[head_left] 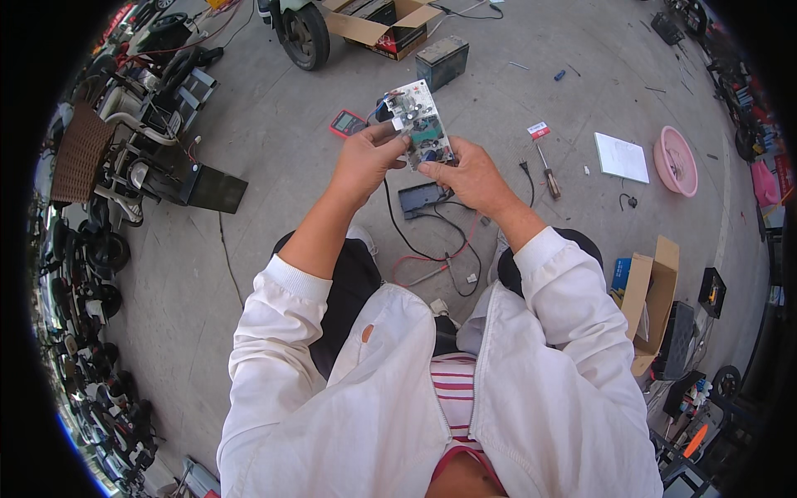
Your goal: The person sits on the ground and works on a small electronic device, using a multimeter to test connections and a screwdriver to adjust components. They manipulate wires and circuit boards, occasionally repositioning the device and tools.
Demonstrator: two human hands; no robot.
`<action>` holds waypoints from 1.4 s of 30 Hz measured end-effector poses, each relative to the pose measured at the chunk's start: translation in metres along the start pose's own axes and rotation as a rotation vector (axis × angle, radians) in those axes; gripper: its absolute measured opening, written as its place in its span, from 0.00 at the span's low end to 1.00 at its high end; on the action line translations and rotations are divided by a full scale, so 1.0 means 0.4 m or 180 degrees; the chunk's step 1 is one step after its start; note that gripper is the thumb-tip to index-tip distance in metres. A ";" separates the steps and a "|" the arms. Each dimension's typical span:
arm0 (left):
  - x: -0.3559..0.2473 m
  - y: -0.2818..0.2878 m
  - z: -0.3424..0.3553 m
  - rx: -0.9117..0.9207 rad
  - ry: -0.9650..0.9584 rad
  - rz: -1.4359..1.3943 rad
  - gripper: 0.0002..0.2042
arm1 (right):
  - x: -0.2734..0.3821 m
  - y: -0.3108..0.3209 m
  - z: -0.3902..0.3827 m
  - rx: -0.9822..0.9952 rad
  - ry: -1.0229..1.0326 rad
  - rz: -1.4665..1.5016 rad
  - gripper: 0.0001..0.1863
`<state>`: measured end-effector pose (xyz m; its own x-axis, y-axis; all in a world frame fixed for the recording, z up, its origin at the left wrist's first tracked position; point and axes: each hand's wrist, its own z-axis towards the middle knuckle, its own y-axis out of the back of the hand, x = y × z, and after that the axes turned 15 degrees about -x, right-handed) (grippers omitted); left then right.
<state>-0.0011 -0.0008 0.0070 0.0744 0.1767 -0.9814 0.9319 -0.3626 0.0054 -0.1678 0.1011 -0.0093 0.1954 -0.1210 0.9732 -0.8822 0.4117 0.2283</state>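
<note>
A white circuit board [419, 116] with small components and a green part is held up in both hands. My left hand [372, 153] grips its left edge; my right hand [455, 170] grips the lower right corner, thumb on the front. Behind the board, a red multimeter [348, 124] lies on the ground. A dark open plastic casing [422, 199] rests below my hands among black and red leads. To the right lie a screwdriver [550, 178], a small red-and-white packet [538, 130] and a black plug [525, 166].
A dark battery [442, 66], an open carton [361, 29] and a scooter wheel [301, 41] are ahead. Parked scooters [108, 249] line the left. At right lie a white pad [620, 158], a pink basin [675, 141] and another open carton [656, 299] on the concrete.
</note>
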 end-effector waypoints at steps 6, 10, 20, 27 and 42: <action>0.005 0.000 -0.003 -0.0029 0.0003 0.0069 0.20 | 0.010 0.001 -0.006 0.0013 -0.0078 0.0001 0.18; 0.004 0.000 -0.004 -0.0011 0.0042 0.0080 0.21 | 0.009 0.002 -0.005 0.0074 -0.0078 0.0024 0.18; -0.003 0.005 -0.007 0.0098 0.0119 0.0041 0.26 | 0.008 -0.002 -0.006 0.0093 -0.0196 0.0159 0.17; 0.004 0.008 -0.004 0.0238 0.0079 0.0060 0.28 | -0.002 -0.002 -0.005 0.0121 -0.0192 0.0266 0.17; 0.007 0.001 -0.010 0.0177 0.0217 0.0171 0.28 | 0.001 -0.002 -0.006 0.0112 -0.0235 0.0262 0.17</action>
<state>0.0008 0.0031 0.0048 0.1496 0.2169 -0.9647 0.9049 -0.4232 0.0452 -0.1657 0.1030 -0.0089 0.0908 -0.1547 0.9838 -0.9087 0.3913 0.1454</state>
